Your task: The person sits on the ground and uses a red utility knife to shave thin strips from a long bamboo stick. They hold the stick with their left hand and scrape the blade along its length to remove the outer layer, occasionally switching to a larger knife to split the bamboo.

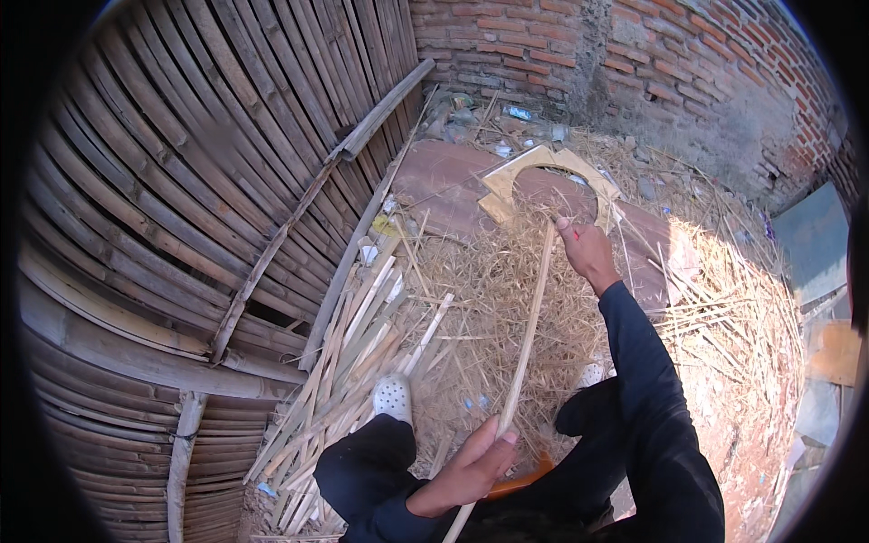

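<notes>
A long pale bamboo strip (529, 348) slants from my lap away toward the shavings. My left hand (475, 463) is closed round its near part, with the thumb along the top, and the near end sticks out below the hand. Close by the strip's far end, my right hand (587, 252) is closed in a fist. A small bit of red and a thin dark tip show at its fingers; the rest of what it grips is hidden. Under the strip lies a thick heap of fine bamboo shavings (493, 299).
Split bamboo strips (348, 371) are piled left, near my pale spotted clog (392, 398). Beyond the shavings, a wooden board with a round cutout (525, 163) rests on a reddish-brown sheet (434, 185). A bamboo slat wall (199, 163) bounds the left, a brick wall (525, 50) the back.
</notes>
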A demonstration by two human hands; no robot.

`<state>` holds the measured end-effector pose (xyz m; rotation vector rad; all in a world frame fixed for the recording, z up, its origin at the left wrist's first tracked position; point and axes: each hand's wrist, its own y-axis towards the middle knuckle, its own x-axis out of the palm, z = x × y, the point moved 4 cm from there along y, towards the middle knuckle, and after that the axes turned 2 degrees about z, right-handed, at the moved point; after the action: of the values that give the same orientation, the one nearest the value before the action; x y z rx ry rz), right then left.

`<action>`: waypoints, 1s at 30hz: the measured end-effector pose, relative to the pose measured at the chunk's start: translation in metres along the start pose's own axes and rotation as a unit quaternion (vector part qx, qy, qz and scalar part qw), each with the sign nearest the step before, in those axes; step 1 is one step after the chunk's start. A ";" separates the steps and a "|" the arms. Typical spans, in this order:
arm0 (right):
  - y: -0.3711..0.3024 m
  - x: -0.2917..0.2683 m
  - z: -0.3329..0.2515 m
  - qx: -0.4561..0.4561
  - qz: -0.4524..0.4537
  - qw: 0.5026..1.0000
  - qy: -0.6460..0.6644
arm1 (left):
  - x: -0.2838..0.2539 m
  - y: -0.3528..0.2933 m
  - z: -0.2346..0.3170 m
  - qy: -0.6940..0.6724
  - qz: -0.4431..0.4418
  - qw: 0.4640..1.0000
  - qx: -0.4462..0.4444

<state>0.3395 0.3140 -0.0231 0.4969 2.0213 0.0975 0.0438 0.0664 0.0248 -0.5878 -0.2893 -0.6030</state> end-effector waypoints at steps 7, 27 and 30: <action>-0.017 -0.007 -0.011 0.012 -0.059 0.994 0.093 | -0.029 0.008 -0.005 -0.067 0.097 0.991 0.058; -0.107 -0.006 -0.112 -0.271 -0.113 0.953 0.068 | -0.029 0.004 0.002 0.121 0.124 0.979 0.111; -0.084 0.000 -0.085 -0.193 -0.092 0.976 0.032 | -0.021 0.005 0.004 0.128 0.093 0.984 0.080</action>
<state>0.2405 0.2489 -0.0047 0.0606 2.0346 0.3869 0.0300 0.0815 0.0165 -0.3730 -0.0388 -0.4637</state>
